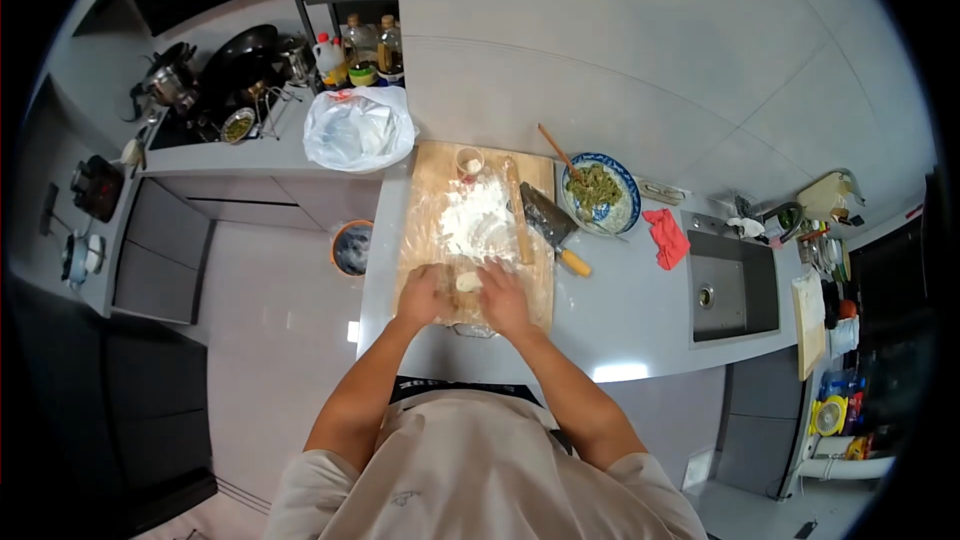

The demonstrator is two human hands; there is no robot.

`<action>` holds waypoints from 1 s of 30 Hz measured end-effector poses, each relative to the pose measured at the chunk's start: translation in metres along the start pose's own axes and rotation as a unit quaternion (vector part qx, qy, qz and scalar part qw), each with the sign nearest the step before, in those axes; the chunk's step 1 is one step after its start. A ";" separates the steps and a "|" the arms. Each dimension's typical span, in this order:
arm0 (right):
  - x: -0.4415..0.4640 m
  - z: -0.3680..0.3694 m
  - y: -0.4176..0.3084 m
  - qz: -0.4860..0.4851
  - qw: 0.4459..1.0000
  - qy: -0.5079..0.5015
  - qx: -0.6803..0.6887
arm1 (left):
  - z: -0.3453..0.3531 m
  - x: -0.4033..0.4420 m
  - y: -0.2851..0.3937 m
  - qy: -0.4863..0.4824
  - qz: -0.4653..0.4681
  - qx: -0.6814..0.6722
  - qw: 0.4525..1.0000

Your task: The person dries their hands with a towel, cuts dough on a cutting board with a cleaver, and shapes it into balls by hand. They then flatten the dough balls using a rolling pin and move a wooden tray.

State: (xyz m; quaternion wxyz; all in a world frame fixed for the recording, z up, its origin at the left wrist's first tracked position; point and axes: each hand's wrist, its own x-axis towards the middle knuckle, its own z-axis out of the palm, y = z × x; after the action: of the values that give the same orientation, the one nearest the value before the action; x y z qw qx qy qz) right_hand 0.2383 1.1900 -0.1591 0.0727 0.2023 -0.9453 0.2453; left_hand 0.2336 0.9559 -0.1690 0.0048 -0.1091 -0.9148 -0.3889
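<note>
A small pale lump of dough (468, 282) lies near the front of the floured wooden board (420, 210), between my two hands. My left hand (427, 292) is just left of the lump, low over the board; its fingers are smeared by motion. On the other side my right hand (502, 295) has its fingers stretched forward, their inner side against or very close to the dough. White flour (478, 220) is spread beyond the hands. A rolling pin (518, 210) lies lengthwise on the board, beside a cleaver (547, 215) with a yellow handle. A small round cup (469, 160) stands at the back.
Right of the board is a blue-patterned bowl (625, 180) of green filling with a wooden utensil. Farther right are a red cloth (666, 238) and a sink (735, 285). A white plastic bag (358, 128) sits back left. An orange-rimmed bucket (340, 250) stands on the floor.
</note>
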 end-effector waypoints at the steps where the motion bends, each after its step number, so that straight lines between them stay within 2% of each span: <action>1: 0.003 0.002 -0.011 0.005 1.000 -0.008 -0.006 | 0.001 0.000 -0.007 0.054 -0.021 -0.002 0.998; 2: 0.008 0.004 -0.020 0.016 0.999 -0.040 -0.034 | 0.004 0.002 -0.012 0.053 -0.025 -0.012 0.998; 4: 0.001 0.004 -0.033 0.039 0.990 -0.121 -0.058 | 0.000 -0.002 -0.012 0.113 -0.026 -0.045 0.992; 7: -0.034 -0.012 -0.047 0.032 0.979 -0.187 -0.074 | 0.008 0.006 -0.020 0.143 -0.052 -0.095 0.984; 9: -0.014 -0.006 -0.033 0.034 0.980 -0.188 -0.061 | 0.016 0.008 -0.021 0.159 -0.057 -0.103 0.980; 11: 0.046 0.012 -0.010 0.079 0.978 -0.161 -0.110 | 0.017 0.008 -0.019 0.177 -0.064 -0.102 0.977; 13: 0.100 0.031 0.013 0.070 0.989 -0.024 -0.126 | 0.020 0.014 -0.013 0.212 -0.082 -0.100 0.969; 14: 0.106 0.036 0.017 0.070 0.989 -0.028 -0.125 | 0.022 0.016 -0.015 0.211 -0.085 -0.100 0.969; 16: 0.105 0.037 0.015 0.090 0.988 0.031 -0.123 | 0.022 0.013 -0.017 0.204 -0.086 -0.071 0.973; 18: 0.053 0.018 -0.007 0.077 0.984 -0.112 -0.111 | 0.019 0.014 -0.015 0.202 -0.094 -0.098 0.970; 19: 0.015 0.023 -0.010 0.040 0.992 -0.085 -0.085 | 0.019 0.013 -0.014 0.199 -0.109 -0.125 0.966; 21: -0.024 0.001 -0.038 0.059 0.990 -0.110 -0.069 | 0.023 0.012 -0.020 0.200 -0.104 -0.122 0.967; 24: -0.018 0.006 -0.026 0.053 0.986 -0.126 -0.099 | 0.024 0.012 -0.021 0.198 -0.100 -0.112 0.969; 25: 0.011 0.015 -0.009 0.053 0.986 -0.125 -0.095 | 0.024 0.012 -0.021 0.195 -0.103 -0.107 0.970; 27: 0.068 0.031 0.015 0.087 0.987 -0.043 -0.128 | 0.021 0.012 -0.019 0.198 -0.099 -0.108 0.969; 28: 0.077 0.033 0.016 0.085 0.988 -0.045 -0.124 | 0.022 0.009 -0.018 0.200 -0.096 -0.115 0.968; 30: 0.086 0.031 0.013 0.071 0.988 0.023 -0.138 | 0.020 0.007 -0.017 0.191 -0.099 -0.107 0.971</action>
State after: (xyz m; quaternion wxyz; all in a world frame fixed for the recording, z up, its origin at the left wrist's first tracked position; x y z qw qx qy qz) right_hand 0.1536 1.1555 -0.1713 0.1042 0.1173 -0.9800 0.1221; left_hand 0.2243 0.9595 -0.1943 0.1295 0.0582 -0.8561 -0.4970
